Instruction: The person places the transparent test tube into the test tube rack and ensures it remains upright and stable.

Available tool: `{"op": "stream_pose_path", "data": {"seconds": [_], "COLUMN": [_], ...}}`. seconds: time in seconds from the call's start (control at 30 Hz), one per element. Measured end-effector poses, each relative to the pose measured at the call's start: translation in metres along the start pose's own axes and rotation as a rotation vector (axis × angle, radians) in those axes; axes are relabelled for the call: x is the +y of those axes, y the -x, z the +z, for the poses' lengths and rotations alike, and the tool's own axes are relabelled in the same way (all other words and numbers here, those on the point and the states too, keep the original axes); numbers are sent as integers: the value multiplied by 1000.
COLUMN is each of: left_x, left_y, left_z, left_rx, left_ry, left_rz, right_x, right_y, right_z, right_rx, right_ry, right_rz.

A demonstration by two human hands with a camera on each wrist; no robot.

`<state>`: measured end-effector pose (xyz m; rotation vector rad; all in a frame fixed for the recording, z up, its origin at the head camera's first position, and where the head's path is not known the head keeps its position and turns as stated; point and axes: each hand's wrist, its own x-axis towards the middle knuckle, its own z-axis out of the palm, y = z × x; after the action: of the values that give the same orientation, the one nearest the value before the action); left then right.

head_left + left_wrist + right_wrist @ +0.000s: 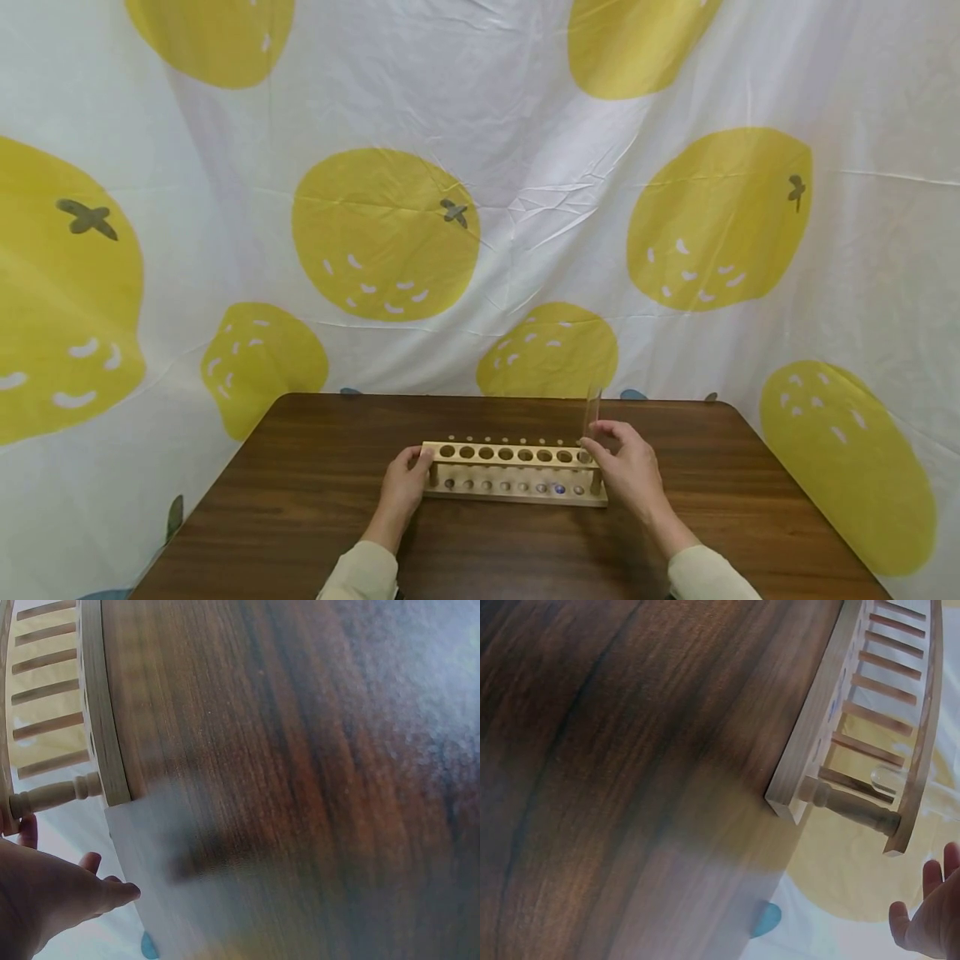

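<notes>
A wooden test tube rack [517, 499] stands on the table, with a row of round holes in its top bar and pegs behind. At its left end, my left hand [403, 487] grips the top bar with thumb and fingers. My right hand [632, 468] pinches a clear glass test tube [592, 408], held nearly upright at the rightmost hole. In the right wrist view, the rounded bottom of the test tube [889, 778] pokes through the top bar, above the rack's base. The fingertips on the glass are out of that view.
The dark wood-grain table [315, 467] has its back edge close to a hanging white cloth [525, 167] printed with large yellow fruit. Small coloured spots show in the base hollows of the rack.
</notes>
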<state>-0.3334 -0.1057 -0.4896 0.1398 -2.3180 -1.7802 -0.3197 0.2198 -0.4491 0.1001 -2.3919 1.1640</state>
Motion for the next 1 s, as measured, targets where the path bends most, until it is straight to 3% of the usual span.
{"op": "stream_pose_path", "data": {"seconds": [0.27, 0.8, 1.0], "left_x": [1, 2, -6], "left_y": [1, 4, 2], "left_z": [0, -2, 0], "left_rx": [-1, -9, 18], "left_ry": [5, -2, 1], "left_rz": [8, -5, 48], "right_x": [5, 16, 18], "right_y": [2, 6, 7], "right_z": [0, 5, 6], "right_rx": [15, -36, -37], "right_ry": [28, 56, 75], "right_rz": [-69, -54, -71]}}
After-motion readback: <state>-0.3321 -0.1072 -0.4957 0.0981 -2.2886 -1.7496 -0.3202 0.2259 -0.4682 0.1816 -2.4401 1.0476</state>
